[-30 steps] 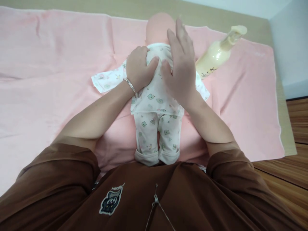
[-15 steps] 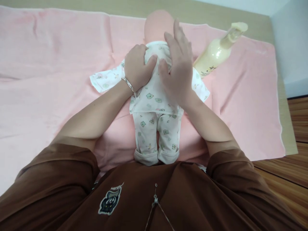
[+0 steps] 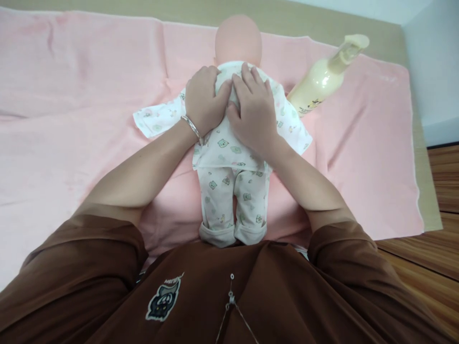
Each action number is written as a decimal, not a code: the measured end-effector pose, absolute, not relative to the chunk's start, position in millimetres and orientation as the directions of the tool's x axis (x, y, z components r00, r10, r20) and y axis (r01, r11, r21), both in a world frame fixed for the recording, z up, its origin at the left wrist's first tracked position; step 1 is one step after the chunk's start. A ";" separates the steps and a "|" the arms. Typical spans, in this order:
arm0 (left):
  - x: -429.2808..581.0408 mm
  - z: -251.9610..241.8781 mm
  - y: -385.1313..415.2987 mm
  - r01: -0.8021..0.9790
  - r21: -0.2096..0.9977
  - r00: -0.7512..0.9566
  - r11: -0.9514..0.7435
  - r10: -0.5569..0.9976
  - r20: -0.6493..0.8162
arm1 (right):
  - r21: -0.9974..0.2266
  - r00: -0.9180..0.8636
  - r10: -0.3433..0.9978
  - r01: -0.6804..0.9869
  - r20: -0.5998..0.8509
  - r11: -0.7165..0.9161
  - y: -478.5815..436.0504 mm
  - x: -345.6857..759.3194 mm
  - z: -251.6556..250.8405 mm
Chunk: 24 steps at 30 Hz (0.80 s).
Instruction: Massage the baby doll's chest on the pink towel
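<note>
A baby doll (image 3: 238,40) lies face down, its bald head pointing away from me. It wears a white patterned shirt (image 3: 229,143) and matching trousers (image 3: 217,198) with rolled cuffs. At the doll's left-hand shoulder, my left hand (image 3: 206,100) is wrapped round its upper side, thumb resting on the back. My right hand (image 3: 254,107) lies flat on the upper back, fingers slightly spread and holding nothing. The two thumbs are close together. The doll's face and the ends of its arms are hidden.
Beneath the doll a pink cloth (image 3: 89,95) covers most of the table (image 3: 380,36). A pale yellow pump bottle (image 3: 319,81) lies near the doll's right-hand sleeve. Wood-look flooring (image 3: 426,253) shows at the lower right.
My right hand was raised and blurred over the doll's upper right side; it has come down and left onto the back. My left hand has stayed in place.
</note>
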<state>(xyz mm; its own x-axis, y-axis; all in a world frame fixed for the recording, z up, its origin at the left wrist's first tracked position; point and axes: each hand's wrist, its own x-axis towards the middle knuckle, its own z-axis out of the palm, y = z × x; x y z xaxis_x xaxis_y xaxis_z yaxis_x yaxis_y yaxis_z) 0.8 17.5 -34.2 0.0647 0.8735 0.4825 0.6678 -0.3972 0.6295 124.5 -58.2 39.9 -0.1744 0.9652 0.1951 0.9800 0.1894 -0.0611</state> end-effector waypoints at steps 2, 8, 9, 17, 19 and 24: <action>1.2 -34.8 17.9 0.669 0.625 0.079 -0.401 0.876 0.477 | -0.046 -0.206 0.952 0.974 0.226 0.222 -58.0 126.2 41.8; 1.5 -39.5 23.0 0.643 0.656 0.073 -0.395 0.884 0.461 | -0.091 -0.208 0.934 0.966 0.292 0.243 -57.1 128.4 42.7; 1.4 -40.1 24.2 0.642 0.655 0.086 -0.398 0.886 0.455 | -0.108 -0.193 0.947 0.968 0.257 0.226 -54.6 127.9 38.6; 4.8 -30.2 16.7 0.657 0.649 0.116 -0.384 0.902 0.416 | -0.172 -0.086 0.977 0.978 0.193 0.120 -26.9 142.2 19.1; 6.7 -28.3 13.7 0.659 0.652 0.110 -0.375 0.906 0.409 | -0.155 -0.133 0.975 0.975 0.179 0.161 -26.0 146.9 21.8; 6.6 -29.5 15.7 0.629 0.695 0.081 -0.348 0.919 0.386 | -0.048 -0.239 0.949 0.966 0.206 0.254 -39.4 146.0 30.2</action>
<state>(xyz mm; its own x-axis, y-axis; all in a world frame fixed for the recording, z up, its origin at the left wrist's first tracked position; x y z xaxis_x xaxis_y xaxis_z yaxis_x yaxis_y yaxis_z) 6.6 15.7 -29.5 0.0811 0.9189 0.3861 0.6292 -0.3476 0.6952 146.0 -39.4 30.2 -0.2387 0.9490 0.2060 0.9661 0.2535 -0.0483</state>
